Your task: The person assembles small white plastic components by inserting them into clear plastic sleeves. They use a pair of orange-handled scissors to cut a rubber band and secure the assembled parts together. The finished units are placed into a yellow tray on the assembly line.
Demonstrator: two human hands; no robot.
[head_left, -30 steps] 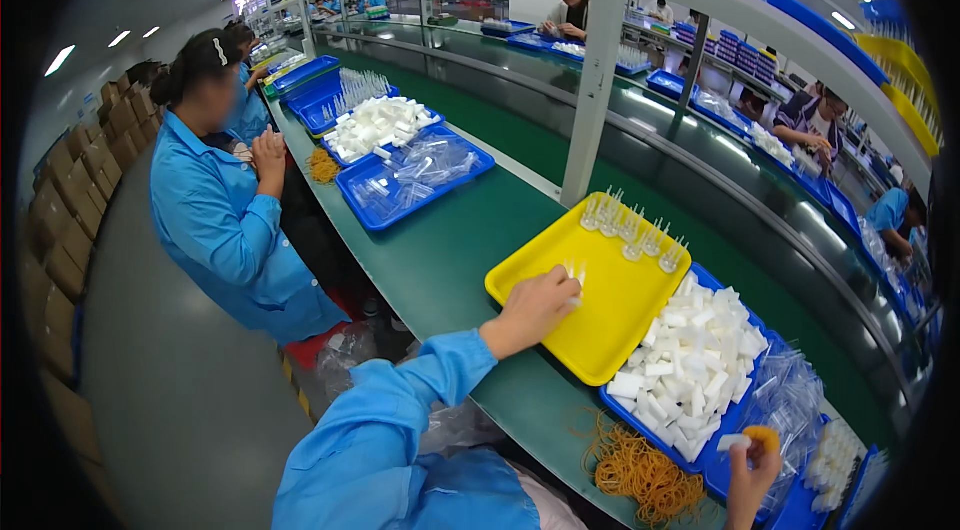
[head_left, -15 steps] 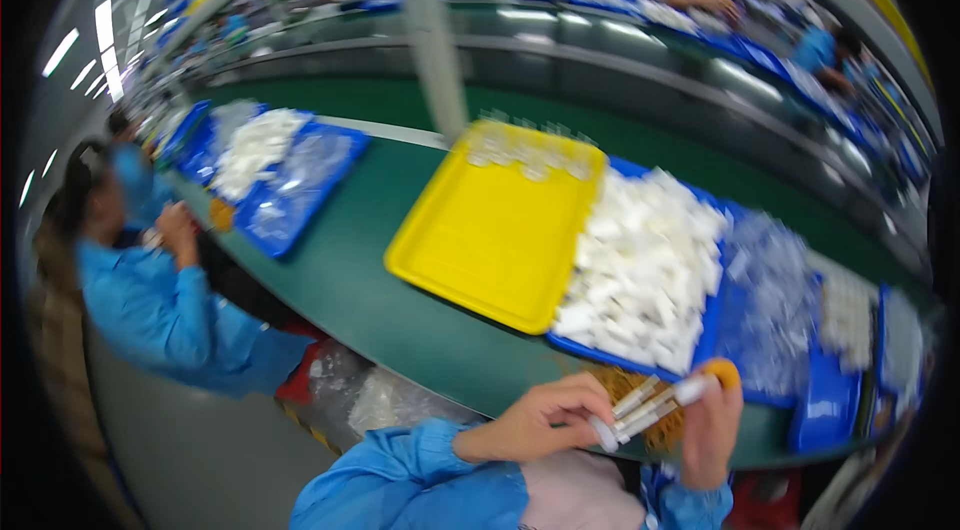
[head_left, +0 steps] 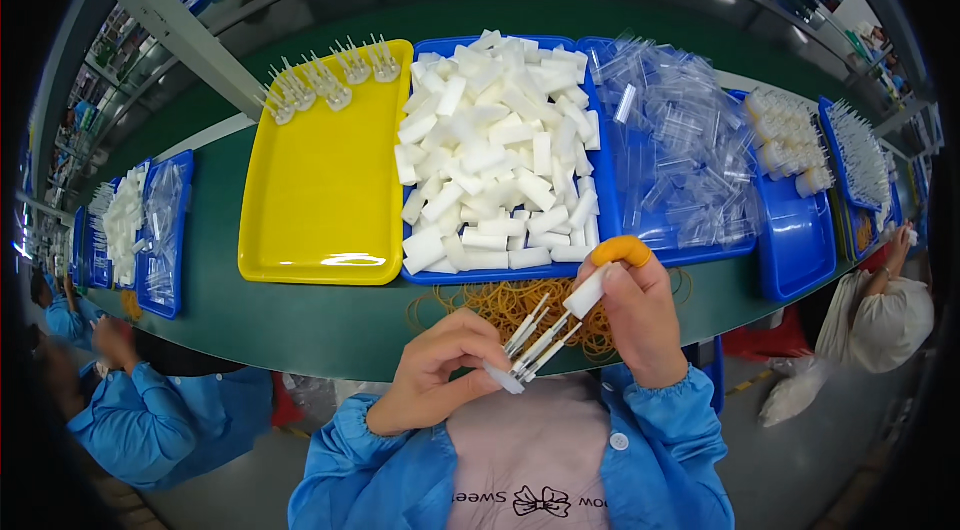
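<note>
Left hand (head_left: 445, 370) pinches pronged piece (head_left: 541, 341) by its round base, prongs tilted up and right; right hand (head_left: 643, 315), orange finger cot (head_left: 621, 250) on one fingertip, grips white block (head_left: 586, 296) between thumb and finger, lower end at a prong tip, can't tell if fitted on. Both things at front edge of green table (head_left: 350, 325), near rubber bands (head_left: 500, 303). Block looks light, soft, squeezable: pinch its sides. Prongs look thin, stiff, maybe breakable, probably smooth: hold by base rim
</note>
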